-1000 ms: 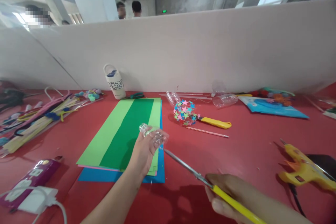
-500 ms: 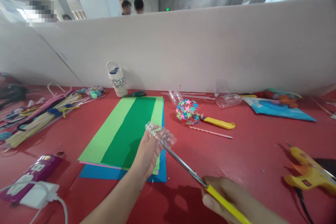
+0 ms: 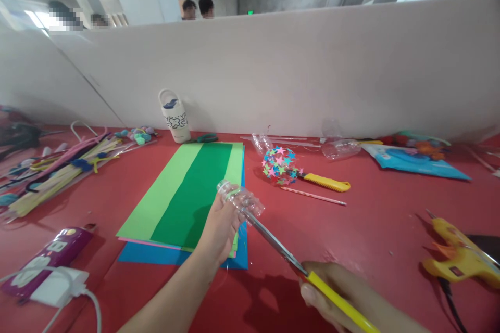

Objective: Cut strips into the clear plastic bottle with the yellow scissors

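Observation:
My left hand (image 3: pixel 222 223) is closed around a cut-off piece of clear plastic bottle (image 3: pixel 250 202), its neck end pointing up and left. It is held above the stacked green paper (image 3: pixel 195 192). In my right hand (image 3: pixel 324 291), at the lower right, is a pair of scissors (image 3: pixel 279 247) with yellow handles and metal blades. The blade tips meet the plastic beside my left fingers; whether they are around its edge I cannot tell. Behind them on the red table lies a clear ball covered with coloured stars (image 3: pixel 279 165).
A yellow utility knife (image 3: pixel 327 182) and a pink pencil (image 3: pixel 314 196) lie beyond the scissors. At right is a yellow glue gun (image 3: pixel 457 255). A white tumbler (image 3: pixel 175 122) stands by the partition (image 3: pixel 273 73). Pipe cleaners (image 3: pixel 66 171) and a purple power bank (image 3: pixel 50 257) are at left.
The scissors have shifted very slightly against the plastic bottle piece, and their handle has tilted a little. Both hands keep their hold in nearly the same place.

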Available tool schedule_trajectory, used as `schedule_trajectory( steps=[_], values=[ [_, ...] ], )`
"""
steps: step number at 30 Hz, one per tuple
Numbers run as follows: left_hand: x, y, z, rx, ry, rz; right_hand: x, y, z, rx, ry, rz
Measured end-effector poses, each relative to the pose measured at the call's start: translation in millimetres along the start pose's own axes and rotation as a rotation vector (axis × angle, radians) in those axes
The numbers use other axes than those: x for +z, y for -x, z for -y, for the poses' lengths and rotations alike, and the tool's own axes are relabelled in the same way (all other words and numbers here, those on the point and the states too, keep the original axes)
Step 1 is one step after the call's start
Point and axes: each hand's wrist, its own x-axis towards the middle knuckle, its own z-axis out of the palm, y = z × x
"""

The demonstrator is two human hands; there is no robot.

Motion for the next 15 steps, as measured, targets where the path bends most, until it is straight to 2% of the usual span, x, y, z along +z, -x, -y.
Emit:
schedule_trajectory(
  steps=[7, 10, 13, 15],
  values=[
    [-1.5, 0.4, 1.3, 0.022, -0.008, 0.034, -0.6, -0.7, -0.9, -0.046, -0.087, 0.052],
    [-2.5, -1.1, 1.6, 0.044, -0.011, 0.046, -0.9, 0.0, 1.3, -0.027, -0.069, 0.033],
    [-3.7, -2.5, 1.0, 0.061, -0.019, 0.052, -1.2, 0.4, 5.7, -0.079, -0.019, -0.008],
    [-4.7, -3.0, 0.2, 0.067, -0.024, 0.053, -1.5, -0.2, 7.3, -0.063, 0.004, 0.011]
  ],
)
